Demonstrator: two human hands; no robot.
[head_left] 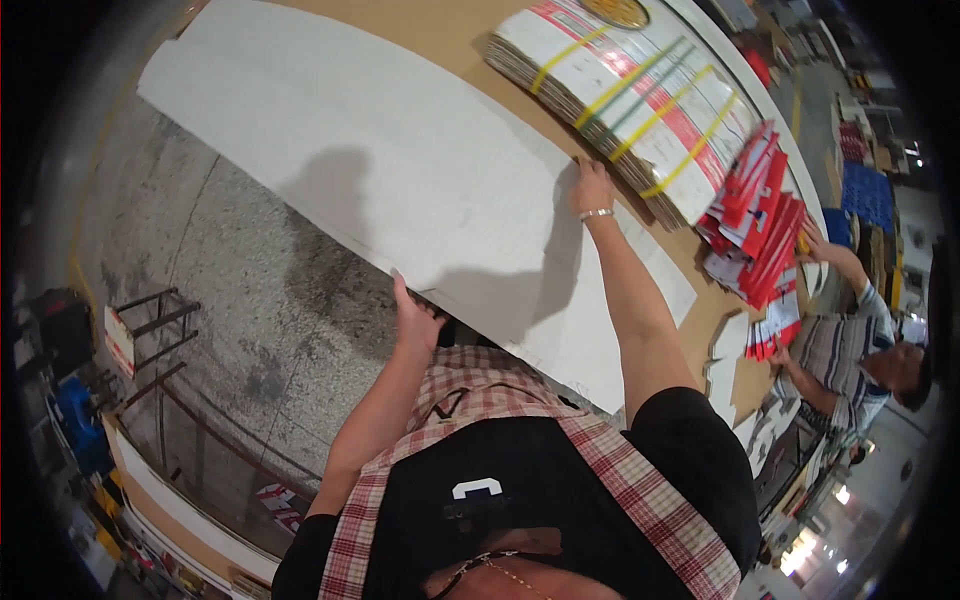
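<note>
We've got a brown cardboard-topped table (455,30) w/ a big white sheet (400,170) lying flat on it, overhanging the near edge above the grey concrete floor (250,300). At the far end sits a bundle of flattened cartons (620,95) strapped w/ yellow bands. Next to that, loose red-and-white flat packs (755,215) fan out, plus smaller white pieces (730,345) at the table's right edge.

Large white sheet (400,170): matt paperboard, smooth, lying over the near edge of the brown table (450,25), whose top looks like plain matt cardboard; the left hand (415,325) and right hand (592,188) (thin shiny metal bracelet at the wrist) rest on it. Bundle of flattened cartons (630,90) toward the far edge: printed card, faintly glossy, bound with yellow and green plastic straps. Floor (240,290): rough, speckled grey concrete.
</note>
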